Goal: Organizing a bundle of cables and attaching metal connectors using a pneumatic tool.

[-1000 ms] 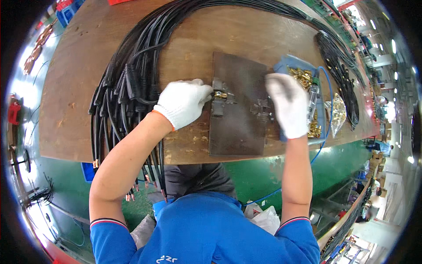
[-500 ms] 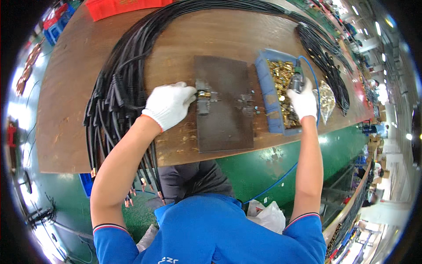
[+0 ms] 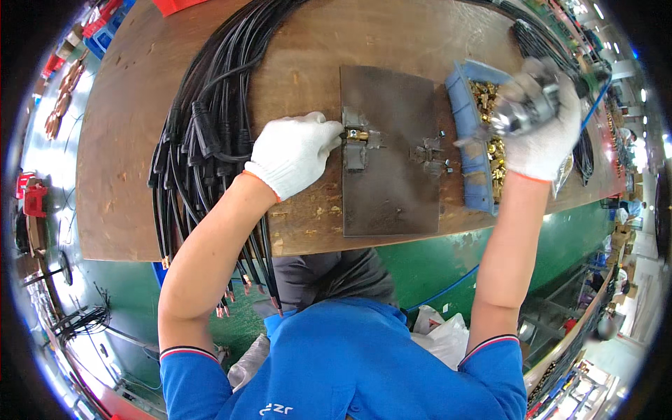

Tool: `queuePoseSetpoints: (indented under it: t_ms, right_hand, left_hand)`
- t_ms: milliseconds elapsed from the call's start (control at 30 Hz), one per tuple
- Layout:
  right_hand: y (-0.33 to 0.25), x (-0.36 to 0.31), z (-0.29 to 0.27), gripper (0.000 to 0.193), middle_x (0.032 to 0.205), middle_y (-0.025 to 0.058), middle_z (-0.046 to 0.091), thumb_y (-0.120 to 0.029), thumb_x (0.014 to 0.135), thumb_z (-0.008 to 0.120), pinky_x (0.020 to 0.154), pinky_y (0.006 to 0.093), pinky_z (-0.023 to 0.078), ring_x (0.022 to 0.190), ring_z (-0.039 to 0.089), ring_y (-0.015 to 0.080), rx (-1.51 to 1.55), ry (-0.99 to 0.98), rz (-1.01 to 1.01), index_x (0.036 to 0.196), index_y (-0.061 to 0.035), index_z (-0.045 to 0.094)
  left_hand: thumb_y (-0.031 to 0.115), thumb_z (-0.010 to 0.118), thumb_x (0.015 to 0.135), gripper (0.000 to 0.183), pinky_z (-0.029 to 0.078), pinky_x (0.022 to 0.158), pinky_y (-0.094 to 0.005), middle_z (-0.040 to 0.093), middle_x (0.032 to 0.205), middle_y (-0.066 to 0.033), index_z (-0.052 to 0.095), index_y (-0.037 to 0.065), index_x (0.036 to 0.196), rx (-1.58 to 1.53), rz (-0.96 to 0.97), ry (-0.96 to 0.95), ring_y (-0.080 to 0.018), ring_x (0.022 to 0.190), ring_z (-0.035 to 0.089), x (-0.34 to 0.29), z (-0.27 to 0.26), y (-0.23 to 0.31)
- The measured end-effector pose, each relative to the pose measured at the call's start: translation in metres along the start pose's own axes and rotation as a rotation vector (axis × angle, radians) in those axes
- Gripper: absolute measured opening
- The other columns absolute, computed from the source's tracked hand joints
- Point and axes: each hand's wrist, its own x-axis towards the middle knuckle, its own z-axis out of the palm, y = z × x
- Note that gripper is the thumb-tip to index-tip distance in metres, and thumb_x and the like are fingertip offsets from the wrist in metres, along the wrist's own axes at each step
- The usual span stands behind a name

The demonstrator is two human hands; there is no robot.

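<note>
My left hand (image 3: pixel 294 154), in a white knit glove, is at the left edge of a dark flat board (image 3: pixel 392 199). Its thumb and fingers are pinched at the near end of a small brass fitting (image 3: pixel 357 135), which sits in a taped holder on that board. My gloved right hand (image 3: pixel 549 140) is wrapped round a silver-grey power screwdriver (image 3: pixel 516 117), raised over the blue bin (image 3: pixel 477 187). The tool is blurred by motion; its thin bit points left toward the board. A blue hose (image 3: pixel 596 105) runs beside this hand.
Loose brass fittings (image 3: pixel 498 162) fill the bin right of the board. A thick bundle of black cables (image 3: pixel 210 133) arches along the left of the brown table (image 3: pixel 119 161), ends hanging over the front edge. More black cables (image 3: pixel 535 38) lie far right. Part of a red bin (image 3: pixel 175 5) shows at the back.
My right hand has lifted the screwdriver from over the bin, and its bit has swung toward the board. The left hand stays at the brass fitting. The whole view has shifted.
</note>
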Motion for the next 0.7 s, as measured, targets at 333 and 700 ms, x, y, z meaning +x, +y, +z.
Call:
queuePoseSetpoints:
  t_ms: [333,700]
  right_hand:
    - [0.125,-0.002,0.065,0.022,0.098,0.0131,0.069,-0.01,0.095,0.066,0.072,0.0422,0.054,0.079,0.064,0.0221,-0.002,0.018,0.029,0.117,-0.0089,0.063]
    - [0.138,0.0,0.064,0.034,0.105,0.0167,0.071,0.001,0.088,0.068,0.072,0.0448,0.062,0.082,0.071,0.0251,-0.24,-0.202,0.01,0.12,-0.0072,0.061]
  left_hand:
    - [0.021,0.068,0.095,0.018,0.057,0.074,-0.0465,0.07,0.092,-0.0143,0.075,0.012,0.109,-0.001,-0.008,-0.02,-0.0373,0.084,0.071,0.001,-0.002,0.001]
    - [0.022,0.066,0.097,0.019,0.058,0.077,-0.0464,0.071,0.094,-0.0144,0.075,0.013,0.11,0.003,-0.016,-0.038,-0.0376,0.087,0.072,0.001,-0.001,-0.001]
